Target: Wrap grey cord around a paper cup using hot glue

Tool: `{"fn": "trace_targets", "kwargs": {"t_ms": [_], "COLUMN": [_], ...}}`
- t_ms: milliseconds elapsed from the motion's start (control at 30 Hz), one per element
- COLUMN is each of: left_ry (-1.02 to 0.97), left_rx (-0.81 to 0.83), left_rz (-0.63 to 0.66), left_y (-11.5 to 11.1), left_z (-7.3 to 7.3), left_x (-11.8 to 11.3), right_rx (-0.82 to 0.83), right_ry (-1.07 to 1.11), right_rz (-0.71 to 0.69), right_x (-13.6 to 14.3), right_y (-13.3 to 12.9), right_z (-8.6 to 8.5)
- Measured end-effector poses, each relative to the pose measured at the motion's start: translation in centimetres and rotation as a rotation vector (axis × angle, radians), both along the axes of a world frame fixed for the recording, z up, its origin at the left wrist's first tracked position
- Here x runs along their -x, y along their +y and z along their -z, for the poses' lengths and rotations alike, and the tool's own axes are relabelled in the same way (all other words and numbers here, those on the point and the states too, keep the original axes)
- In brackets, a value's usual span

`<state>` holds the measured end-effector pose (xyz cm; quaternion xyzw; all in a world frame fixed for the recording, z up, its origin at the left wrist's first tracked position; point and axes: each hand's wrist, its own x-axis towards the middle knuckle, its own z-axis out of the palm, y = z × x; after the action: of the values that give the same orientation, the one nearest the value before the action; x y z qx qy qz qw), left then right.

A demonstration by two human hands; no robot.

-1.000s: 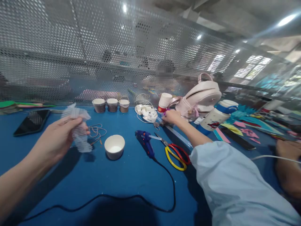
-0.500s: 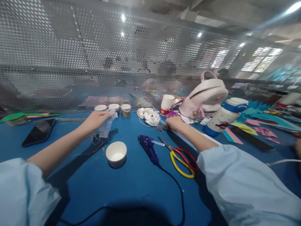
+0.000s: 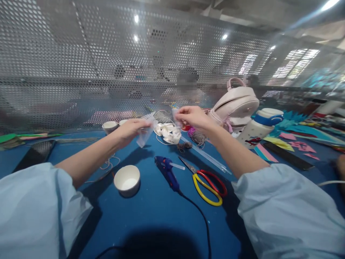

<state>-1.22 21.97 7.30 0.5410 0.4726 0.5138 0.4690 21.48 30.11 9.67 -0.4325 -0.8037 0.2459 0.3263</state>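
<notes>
My left hand (image 3: 132,130) is closed in a pinch on a translucent plastic bag (image 3: 145,136), which hangs from the fingertips above the table. Across from it, my right hand (image 3: 194,118) is raised, thumb and fingers pinched at a pale translucent piece (image 3: 175,114) that is blurred; whether it belongs to the bag I cannot tell. Between and behind the hands lies a heap of white printed ribbon (image 3: 169,133). Below the hands are a white paper cup (image 3: 127,181), a blue glue gun (image 3: 168,172) with a clear stick in it, and scissors (image 3: 206,185) with red and yellow handles.
Purple and grey yarn (image 3: 198,137) and clear glue sticks (image 3: 208,156) lie by my right forearm. A pink backpack (image 3: 237,102) and a white bottle (image 3: 260,129) stand at right. A black phone (image 3: 36,153) lies left. A perforated metal screen (image 3: 81,72) closes the back.
My left hand has moved right with the plastic bag. My right hand has lifted off the yarn and come up and left, uncovering the yarn and the glue sticks.
</notes>
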Motion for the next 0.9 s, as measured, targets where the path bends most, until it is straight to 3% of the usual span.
{"fn": "trace_targets", "kwargs": {"t_ms": [133, 233, 300, 400, 533, 667, 900], "left_ry": [-0.111, -0.134, -0.133, -0.121, -0.144, -0.139, -0.145], "left_rx": [0.003, -0.007, -0.006, 0.013, 0.027, 0.052, 0.112], "left_rz": [0.198, 0.2, 0.156, 0.045, -0.034, -0.045, -0.092], "left_y": [-0.7, -1.1, -1.1, -0.9, -0.5, -0.3, -0.4], "left_z": [-0.7, -0.7, -0.5, -0.2, 0.3, 1.1, 2.3], "left_x": [-1.5, -1.5, -1.0, 0.0, 0.5, 0.0, 1.1], "right_rx": [0.067, 0.216, 0.244, 0.181, 0.259, 0.075, 0.112], "right_ry": [0.171, 0.28, 0.328, 0.373, 0.312, 0.134, 0.264], "right_rz": [-0.161, -0.351, -0.395, -0.327, -0.377, -0.387, -0.194], "right_x": [5.3, 7.7, 8.3, 8.1, 7.6, 7.7, 6.6], "right_y": [-2.3, -3.3, -3.4, -3.2, -3.1, -3.2, -0.1], "right_z": [-0.6, -1.2, -1.5, -1.5, -0.5, 0.8, 2.0]}}
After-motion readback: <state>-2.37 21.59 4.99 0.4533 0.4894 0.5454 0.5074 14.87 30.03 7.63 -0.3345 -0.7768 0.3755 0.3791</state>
